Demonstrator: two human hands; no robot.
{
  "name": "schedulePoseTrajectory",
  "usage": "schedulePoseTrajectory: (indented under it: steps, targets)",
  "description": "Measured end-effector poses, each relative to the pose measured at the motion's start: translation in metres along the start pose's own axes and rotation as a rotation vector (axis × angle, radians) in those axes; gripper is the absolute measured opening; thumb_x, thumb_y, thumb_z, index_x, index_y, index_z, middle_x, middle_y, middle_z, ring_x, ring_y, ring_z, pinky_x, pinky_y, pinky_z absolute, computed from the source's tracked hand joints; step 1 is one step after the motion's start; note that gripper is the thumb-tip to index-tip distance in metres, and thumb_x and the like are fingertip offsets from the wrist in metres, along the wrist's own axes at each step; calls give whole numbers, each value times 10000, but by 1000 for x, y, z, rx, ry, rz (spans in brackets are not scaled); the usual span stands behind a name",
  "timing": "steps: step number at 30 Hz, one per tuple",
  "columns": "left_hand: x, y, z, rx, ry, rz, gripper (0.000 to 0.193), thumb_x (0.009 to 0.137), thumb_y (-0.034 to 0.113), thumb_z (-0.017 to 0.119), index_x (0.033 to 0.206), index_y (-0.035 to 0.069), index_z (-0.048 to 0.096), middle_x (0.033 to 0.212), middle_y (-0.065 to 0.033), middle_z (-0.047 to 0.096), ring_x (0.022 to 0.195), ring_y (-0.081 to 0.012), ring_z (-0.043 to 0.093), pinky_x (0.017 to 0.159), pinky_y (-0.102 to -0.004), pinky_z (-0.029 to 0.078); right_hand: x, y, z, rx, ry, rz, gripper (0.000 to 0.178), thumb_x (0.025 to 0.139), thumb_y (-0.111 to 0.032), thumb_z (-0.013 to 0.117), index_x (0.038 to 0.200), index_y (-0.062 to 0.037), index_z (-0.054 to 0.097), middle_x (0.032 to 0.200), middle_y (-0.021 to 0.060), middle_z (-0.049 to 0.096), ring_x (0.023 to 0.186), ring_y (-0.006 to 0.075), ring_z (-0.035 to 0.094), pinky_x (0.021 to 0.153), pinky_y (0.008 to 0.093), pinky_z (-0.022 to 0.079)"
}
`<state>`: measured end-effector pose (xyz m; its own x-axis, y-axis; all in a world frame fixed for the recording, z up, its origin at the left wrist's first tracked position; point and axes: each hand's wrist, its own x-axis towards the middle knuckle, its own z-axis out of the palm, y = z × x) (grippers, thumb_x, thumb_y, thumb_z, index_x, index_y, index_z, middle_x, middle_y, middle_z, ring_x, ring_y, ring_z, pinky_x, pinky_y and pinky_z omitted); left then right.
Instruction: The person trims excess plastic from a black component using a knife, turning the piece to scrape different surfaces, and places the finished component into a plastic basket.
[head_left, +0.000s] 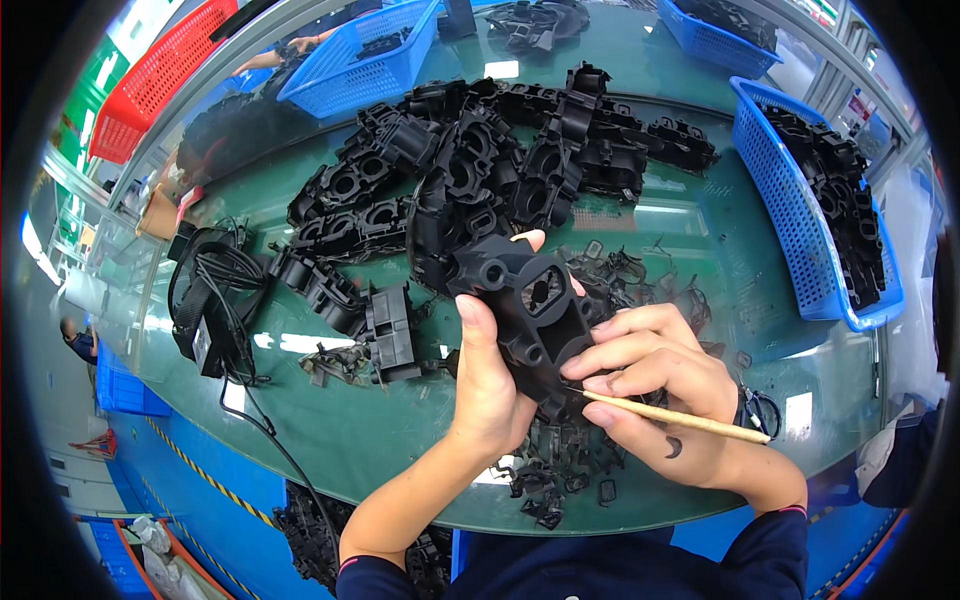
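Observation:
My left hand (487,385) grips a black moulded plastic part (512,300) from its left side, with fingertips showing behind it. An oval opening and round holes face up on the part. In my right hand (670,385) is a slim knife-like tool with a tan wrapped handle (690,418), held between thumb and fingers. Its thin tip meets the lower right edge of the part; the exact contact is too small to make out. Below and behind the part lie black plastic scraps (560,450).
Several black moulded parts (470,150) are heaped across the green tabletop (690,250). A blue basket (800,210) of parts stands at right, another blue basket (365,60) at the back. Coiled black cable (230,275) lies left. Scissors (762,408) rest near my right hand.

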<state>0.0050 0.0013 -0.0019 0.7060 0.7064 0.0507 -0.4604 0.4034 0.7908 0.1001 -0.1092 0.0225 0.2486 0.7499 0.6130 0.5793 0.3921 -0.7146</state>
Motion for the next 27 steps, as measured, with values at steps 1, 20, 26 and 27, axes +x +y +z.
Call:
schedulePoseTrajectory:
  steps: [1,20,26,27]
  targets:
    - [-1,0,1,1,2,0,799,845,708,259,1316,67,332,953,-72,519,750,-158,536,667,-283,480,-1,1,1,-27,0,-5,197,650,-56,763,772,-60,610,913,73,675,911,254,589,825,376,437]
    - [-3,-1,-9,-26,-10,-71,615,934,548,278,1319,71,339,951,-74,531,757,-140,555,624,-284,494,18,14,-32,-845,296,-296,65,786,-4,602,842,5,569,810,98,619,783,248,614,925,501,379]
    - [3,-3,-6,-90,-124,-134,633,926,554,278,1308,53,338,905,-99,529,624,-165,551,542,-295,487,19,6,-40,-248,143,-19,120,726,9,662,786,-13,562,770,100,625,773,208,604,847,377,447]
    - [2,-2,-4,-19,-144,-123,645,914,560,307,1310,51,336,926,-99,535,683,-170,567,590,-303,501,21,3,-39,-225,98,-38,130,717,10,673,791,-12,569,792,107,628,775,214,606,826,361,453]
